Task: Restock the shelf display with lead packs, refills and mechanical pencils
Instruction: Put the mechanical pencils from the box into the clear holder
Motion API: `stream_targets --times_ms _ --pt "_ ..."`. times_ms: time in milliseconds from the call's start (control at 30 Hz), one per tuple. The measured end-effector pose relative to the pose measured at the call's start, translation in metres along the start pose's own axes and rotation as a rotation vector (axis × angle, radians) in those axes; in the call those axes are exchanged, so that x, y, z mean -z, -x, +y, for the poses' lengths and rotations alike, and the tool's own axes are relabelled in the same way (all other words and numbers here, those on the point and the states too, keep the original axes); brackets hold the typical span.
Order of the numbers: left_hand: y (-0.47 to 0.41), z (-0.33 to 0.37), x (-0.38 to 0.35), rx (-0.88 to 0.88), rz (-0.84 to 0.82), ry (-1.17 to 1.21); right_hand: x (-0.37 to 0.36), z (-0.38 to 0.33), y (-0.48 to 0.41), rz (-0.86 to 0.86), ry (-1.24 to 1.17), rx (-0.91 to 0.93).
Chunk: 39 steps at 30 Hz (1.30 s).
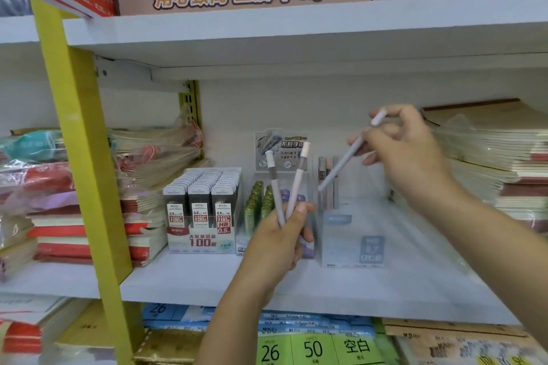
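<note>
**Grip.** Centre right of the frame: the right hand (406, 151) pinches one pale pencil (341, 166) near its capped end, fingers curled on the barrel. The tip slants down and left toward the clear box (350, 234) at lower centre. Whether the tip has passed the rim I cannot tell (the box wall is near invisible). At centre, the left hand (278, 234) is clamped round two pencils (274, 187), caps up and splayed in a V, in front of the green refills (258, 201).

**Stock.** The lead packs (204, 204), left of centre, look full. The box holds only a few standing pencils (327, 178) at its back.

**Judgement.** The step in hand appears to be seating the held pencil in the box.
- Bring the barrel nearer upright before lowering it, so the tip clears the rim.
- Set it beside the standing pencils, cap up to match them.
- Let go only once the tip rests on the floor of the box.
- Keep the left hand clear of the refills, which could be knocked over.
</note>
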<state>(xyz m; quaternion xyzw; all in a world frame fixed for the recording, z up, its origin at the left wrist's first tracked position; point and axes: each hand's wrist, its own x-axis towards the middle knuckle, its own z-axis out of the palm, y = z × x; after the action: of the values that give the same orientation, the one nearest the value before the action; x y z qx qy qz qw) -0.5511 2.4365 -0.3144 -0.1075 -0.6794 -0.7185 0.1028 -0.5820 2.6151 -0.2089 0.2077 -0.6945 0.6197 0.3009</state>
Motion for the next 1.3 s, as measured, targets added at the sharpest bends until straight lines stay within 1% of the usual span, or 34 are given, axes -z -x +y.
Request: stream_targets --times_ms 33,67,133,200,267,433,567,667,733,833,867,967,1000,1067,1100,1133,1200,1233,1267,1300 --pt "-0.001 -0.001 0.000 -0.002 0.029 0.003 0.007 0.000 -0.008 0.012 0.086 0.043" --pt "-0.002 -0.001 0.000 -0.008 0.062 0.010 0.012 0.002 -0.014 -0.020 0.193 0.072" --pt "-0.002 -0.002 0.000 -0.021 0.115 0.020 0.016 0.009 -0.021 -0.138 0.378 0.088" --pt "-0.001 -0.001 -0.001 -0.034 0.120 0.039 0.013 0.017 -0.024 -0.247 0.496 0.090" --pt "-0.002 0.000 -0.003 -0.035 0.104 0.078 0.008 0.026 -0.024 -0.316 0.577 0.091" --pt "-0.004 -0.007 -0.009 -0.035 0.083 0.064 0.001 0.045 -0.022 -0.395 0.625 0.093" --pt "-0.008 -0.012 -0.007 -0.033 0.077 0.035 -0.001 0.048 -0.024 -0.407 0.658 0.119" --pt "-0.009 -0.014 -0.006 -0.036 0.079 0.033 -0.002 0.050 -0.024 -0.381 0.666 0.155" --pt "-0.010 -0.016 -0.007 -0.040 0.073 0.029 -0.003 0.053 -0.024 -0.327 0.728 0.232" --pt "-0.011 -0.016 -0.007 -0.024 0.067 0.057 -0.004 0.058 -0.024 -0.206 0.917 0.390" --pt "-0.011 -0.016 -0.007 -0.021 0.062 0.065 -0.005 0.060 -0.025 -0.190 0.953 0.390" --pt "-0.009 -0.014 -0.006 -0.023 0.053 0.073 -0.008 0.063 -0.022 -0.224 1.027 0.263" --pt "-0.009 -0.014 -0.006 -0.025 0.050 0.076 -0.008 0.062 -0.022 -0.219 1.030 0.253" --pt "-0.009 -0.013 -0.005 -0.024 0.037 0.082 -0.009 0.055 -0.020 -0.140 0.976 0.312" --pt "-0.009 -0.013 -0.004 -0.026 0.030 0.085 -0.010 0.049 -0.019 -0.107 0.889 0.323" --pt "-0.009 -0.013 -0.004 -0.030 0.021 0.083 -0.012 0.042 -0.015 -0.114 0.742 0.273" --pt "-0.009 -0.013 -0.003 -0.047 0.001 0.051 -0.018 0.028 -0.007 -0.244 0.352 0.055" --pt "-0.009 -0.013 -0.002 -0.058 -0.012 0.025 -0.021 0.022 -0.002 -0.316 0.210 -0.032" --pt "-0.009 -0.013 -0.002 -0.067 -0.025 -0.004 -0.024 0.019 0.002 -0.370 0.139 -0.072" --pt "-0.009 -0.014 -0.003 -0.073 -0.035 -0.027 -0.026 0.018 0.005 -0.389 0.094 -0.089"
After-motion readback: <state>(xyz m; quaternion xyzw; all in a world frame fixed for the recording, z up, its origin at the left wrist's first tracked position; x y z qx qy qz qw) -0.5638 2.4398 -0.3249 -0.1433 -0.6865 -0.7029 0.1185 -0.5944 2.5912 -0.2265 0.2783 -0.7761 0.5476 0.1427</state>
